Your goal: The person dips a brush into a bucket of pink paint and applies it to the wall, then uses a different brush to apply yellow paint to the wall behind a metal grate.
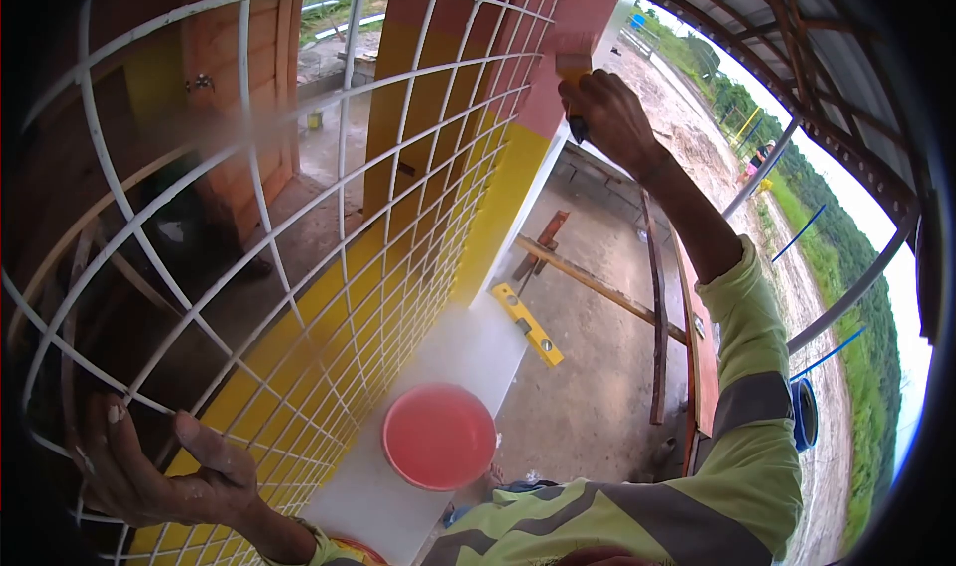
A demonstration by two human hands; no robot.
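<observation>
My right hand (609, 118) is raised and closed around a paintbrush (575, 65), whose dark handle end sticks out below the fingers. The bristles are at the pink upper part of a wall column (543, 88), which is yellow lower down. At lower left, my left hand (164, 471) has its fingers hooked at the bars of a white metal grille (289, 297), thumb spread apart. Pale paint marks show on its fingers. Between my arms, a round pink basin (439, 437) rests on a white ledge (453, 342).
A yellow spirit level (528, 324) lies across the ledge's edge. Wooden beams (597, 289) stand below on the concrete floor. Behind the grille is a wooden door (239, 98). A blue container (804, 415) is at right; another person (759, 160) is far off outside.
</observation>
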